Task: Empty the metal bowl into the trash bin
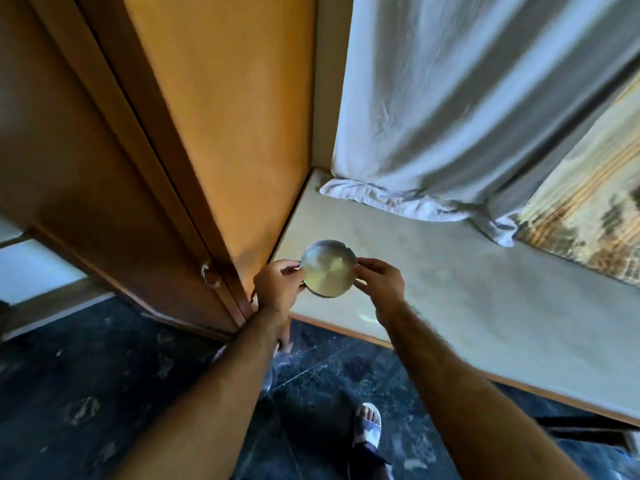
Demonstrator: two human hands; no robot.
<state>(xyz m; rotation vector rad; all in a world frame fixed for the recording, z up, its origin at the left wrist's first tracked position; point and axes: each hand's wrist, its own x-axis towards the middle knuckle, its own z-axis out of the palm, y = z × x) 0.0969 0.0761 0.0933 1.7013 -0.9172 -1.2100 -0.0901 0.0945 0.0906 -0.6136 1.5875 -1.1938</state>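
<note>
The metal bowl is small, round and dull silver, its shiny inside facing the camera; contents cannot be made out. It is held over the near left corner of the pale desk, beside the wooden cupboard. The left hand and right hand pinch opposite rims, fingers curled closed on it.

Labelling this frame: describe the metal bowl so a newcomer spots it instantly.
Find the tall wooden wardrobe on the left; beside it runs a pale ledge. Near their corner, the left hand and right hand hold the metal bowl by its rim, the only shiny round thing in view.
</note>
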